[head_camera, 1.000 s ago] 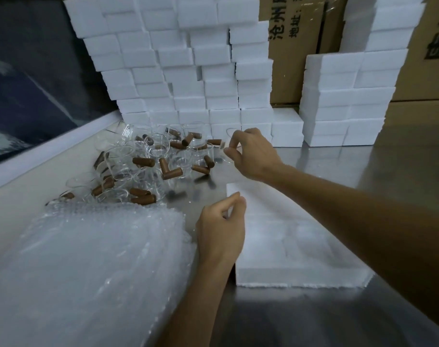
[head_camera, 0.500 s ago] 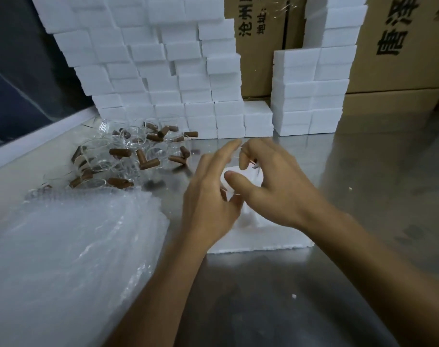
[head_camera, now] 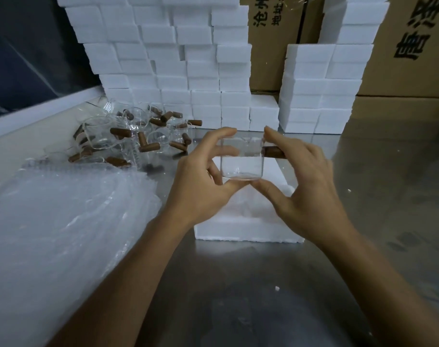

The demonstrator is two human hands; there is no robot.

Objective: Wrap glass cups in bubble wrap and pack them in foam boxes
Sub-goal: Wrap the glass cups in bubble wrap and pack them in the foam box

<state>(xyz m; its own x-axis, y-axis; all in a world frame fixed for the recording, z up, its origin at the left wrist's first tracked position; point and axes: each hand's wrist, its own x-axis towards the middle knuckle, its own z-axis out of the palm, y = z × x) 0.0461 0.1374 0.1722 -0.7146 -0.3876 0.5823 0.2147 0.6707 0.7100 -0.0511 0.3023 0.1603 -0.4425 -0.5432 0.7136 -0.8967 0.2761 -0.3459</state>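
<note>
A clear glass cup (head_camera: 241, 159) with a brown wooden handle (head_camera: 273, 152) is held upright between both hands above an open white foam box (head_camera: 246, 227). My left hand (head_camera: 200, 181) pinches its left side, index finger at the rim and thumb under the base. On the other side my right hand (head_camera: 303, 181) grips the cup, thumb beneath and fingers over the handle. A pile of several more glass cups (head_camera: 128, 139) with brown handles lies at the back left. A stack of bubble wrap sheets (head_camera: 63, 216) covers the near left of the table.
Stacks of white foam boxes (head_camera: 168, 58) form a wall at the back, with a shorter stack (head_camera: 321, 88) to the right. Cardboard cartons (head_camera: 408, 53) stand behind them. The steel table (head_camera: 238, 296) has small foam crumbs on it.
My right hand brought a cup from the pile toward me. My left hand rose from the table and joined it, so both now hold the cup over the foam box.
</note>
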